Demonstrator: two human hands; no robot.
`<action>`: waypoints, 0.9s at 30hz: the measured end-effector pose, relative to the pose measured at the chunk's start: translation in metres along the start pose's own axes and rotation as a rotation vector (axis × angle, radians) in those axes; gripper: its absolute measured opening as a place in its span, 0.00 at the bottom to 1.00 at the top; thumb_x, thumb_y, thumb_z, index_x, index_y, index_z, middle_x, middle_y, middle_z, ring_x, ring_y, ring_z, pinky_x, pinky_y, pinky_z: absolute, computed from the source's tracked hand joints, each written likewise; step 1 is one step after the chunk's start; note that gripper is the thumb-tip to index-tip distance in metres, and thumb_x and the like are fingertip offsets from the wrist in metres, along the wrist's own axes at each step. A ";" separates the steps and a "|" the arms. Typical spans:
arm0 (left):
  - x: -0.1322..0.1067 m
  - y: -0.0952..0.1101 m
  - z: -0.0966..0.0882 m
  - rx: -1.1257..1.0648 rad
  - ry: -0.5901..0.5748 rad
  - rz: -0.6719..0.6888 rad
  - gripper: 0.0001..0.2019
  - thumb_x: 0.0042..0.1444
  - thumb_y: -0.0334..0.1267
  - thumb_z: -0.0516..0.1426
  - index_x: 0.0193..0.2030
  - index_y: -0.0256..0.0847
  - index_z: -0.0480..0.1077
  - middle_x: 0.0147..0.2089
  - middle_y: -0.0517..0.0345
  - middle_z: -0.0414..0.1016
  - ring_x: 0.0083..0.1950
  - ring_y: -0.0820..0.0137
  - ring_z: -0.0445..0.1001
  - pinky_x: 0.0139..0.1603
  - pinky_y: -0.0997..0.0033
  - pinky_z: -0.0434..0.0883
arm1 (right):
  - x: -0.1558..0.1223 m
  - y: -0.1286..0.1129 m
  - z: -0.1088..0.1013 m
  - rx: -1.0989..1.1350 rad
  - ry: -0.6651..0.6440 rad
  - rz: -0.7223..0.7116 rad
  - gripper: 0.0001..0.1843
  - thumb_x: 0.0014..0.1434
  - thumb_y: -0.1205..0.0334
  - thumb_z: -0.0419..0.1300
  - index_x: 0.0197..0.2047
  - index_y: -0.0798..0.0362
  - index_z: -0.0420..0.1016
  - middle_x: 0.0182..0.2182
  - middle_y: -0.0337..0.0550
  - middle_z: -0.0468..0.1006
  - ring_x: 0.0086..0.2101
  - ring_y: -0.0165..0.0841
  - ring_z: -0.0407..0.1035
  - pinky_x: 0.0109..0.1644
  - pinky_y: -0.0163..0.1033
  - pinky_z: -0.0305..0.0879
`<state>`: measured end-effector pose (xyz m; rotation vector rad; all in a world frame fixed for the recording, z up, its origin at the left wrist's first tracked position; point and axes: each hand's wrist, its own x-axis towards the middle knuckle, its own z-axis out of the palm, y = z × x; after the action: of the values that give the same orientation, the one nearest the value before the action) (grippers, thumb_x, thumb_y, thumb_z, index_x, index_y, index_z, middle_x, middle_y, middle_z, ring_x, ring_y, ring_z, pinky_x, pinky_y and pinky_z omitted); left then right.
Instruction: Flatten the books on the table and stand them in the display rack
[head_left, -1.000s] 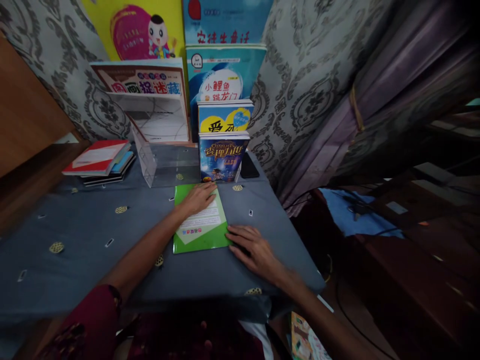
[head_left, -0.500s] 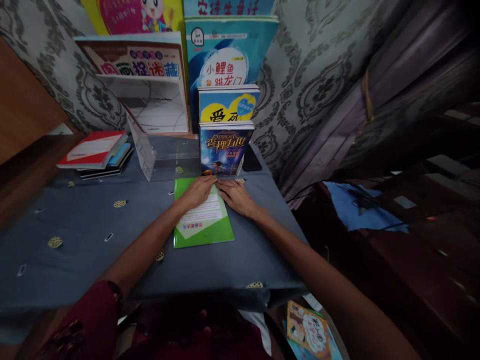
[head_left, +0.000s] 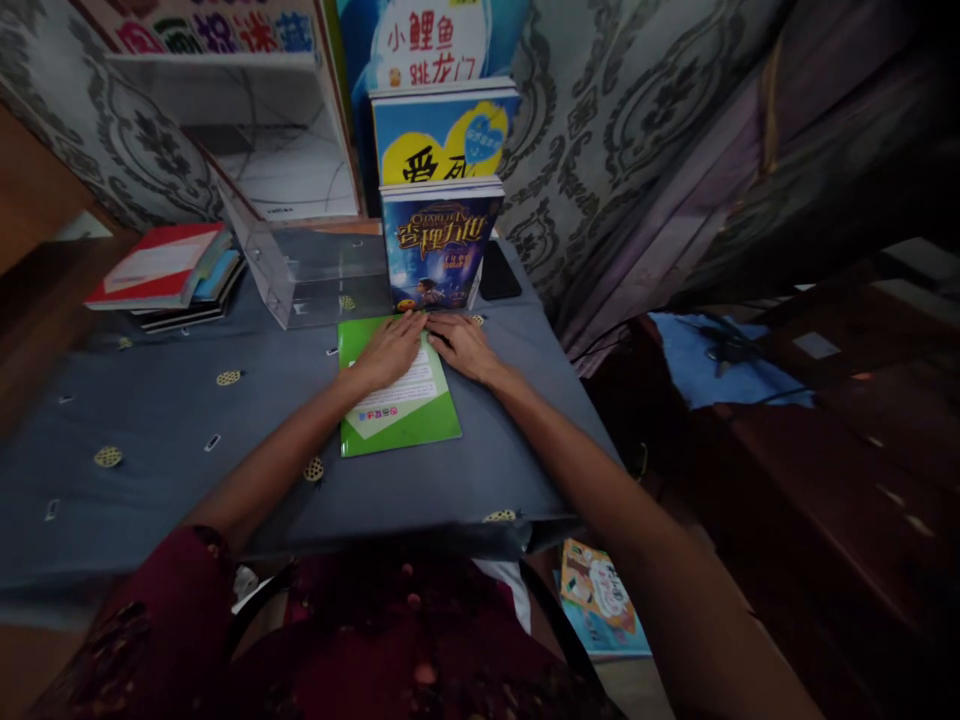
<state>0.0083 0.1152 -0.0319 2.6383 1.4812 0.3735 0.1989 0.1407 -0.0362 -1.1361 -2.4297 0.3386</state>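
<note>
A thin green book [head_left: 397, 420] lies flat on the grey cloth-covered table [head_left: 187, 440]. My left hand [head_left: 390, 352] rests flat on its far end, fingers stretched out. My right hand [head_left: 465, 347] lies beside it at the book's far right corner, fingers also extended and touching the book's edge. Just beyond both hands a dark blue book [head_left: 439, 245] stands upright, with a blue and yellow book [head_left: 442, 130] behind it.
A clear acrylic stand [head_left: 300, 270] sits left of the upright books. A stack with a red book [head_left: 161, 265] on top lies at the far left. A black phone [head_left: 499, 272] lies by the patterned wall. A picture book [head_left: 600, 595] lies on the floor.
My right hand moved from the book's near right corner up to its far end beside my left hand. The view tilted down, so everything sits higher in the frame.
</note>
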 end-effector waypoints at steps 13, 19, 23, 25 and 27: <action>-0.090 0.077 -0.014 0.107 -0.236 0.309 0.37 0.69 0.60 0.39 0.75 0.34 0.44 0.77 0.42 0.44 0.78 0.61 0.40 0.76 0.54 0.38 | -0.001 0.000 0.000 -0.012 0.016 0.018 0.21 0.68 0.63 0.51 0.61 0.56 0.73 0.62 0.51 0.73 0.62 0.42 0.65 0.66 0.52 0.57; -0.109 0.087 -0.009 0.044 -0.200 0.351 0.30 0.72 0.50 0.41 0.76 0.41 0.42 0.77 0.49 0.47 0.78 0.66 0.40 0.76 0.55 0.38 | -0.004 -0.003 0.000 -0.050 -0.021 -0.004 0.23 0.69 0.63 0.49 0.64 0.55 0.70 0.64 0.51 0.70 0.64 0.43 0.62 0.67 0.54 0.55; -0.107 0.086 -0.007 -0.011 -0.160 0.319 0.25 0.73 0.43 0.42 0.74 0.43 0.49 0.76 0.51 0.52 0.77 0.67 0.46 0.76 0.54 0.43 | -0.010 -0.007 0.000 -0.078 -0.070 -0.020 0.26 0.70 0.61 0.47 0.68 0.58 0.64 0.68 0.55 0.63 0.67 0.43 0.57 0.70 0.56 0.51; -0.107 0.085 -0.006 -0.033 -0.144 0.318 0.23 0.73 0.40 0.42 0.73 0.44 0.52 0.75 0.52 0.56 0.77 0.68 0.48 0.76 0.53 0.45 | -0.015 -0.010 -0.001 -0.080 -0.077 -0.029 0.26 0.70 0.62 0.46 0.69 0.56 0.63 0.68 0.54 0.62 0.68 0.43 0.55 0.70 0.58 0.50; -0.107 0.084 -0.006 -0.048 -0.128 0.324 0.23 0.73 0.36 0.41 0.72 0.44 0.54 0.74 0.53 0.58 0.76 0.68 0.50 0.76 0.52 0.46 | -0.024 -0.014 -0.003 -0.066 -0.085 -0.061 0.26 0.70 0.62 0.45 0.68 0.55 0.64 0.68 0.53 0.64 0.68 0.43 0.55 0.69 0.59 0.51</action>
<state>0.0225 -0.0201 -0.0277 2.8035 0.9967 0.2527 0.2051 0.1136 -0.0346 -1.0931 -2.5610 0.2956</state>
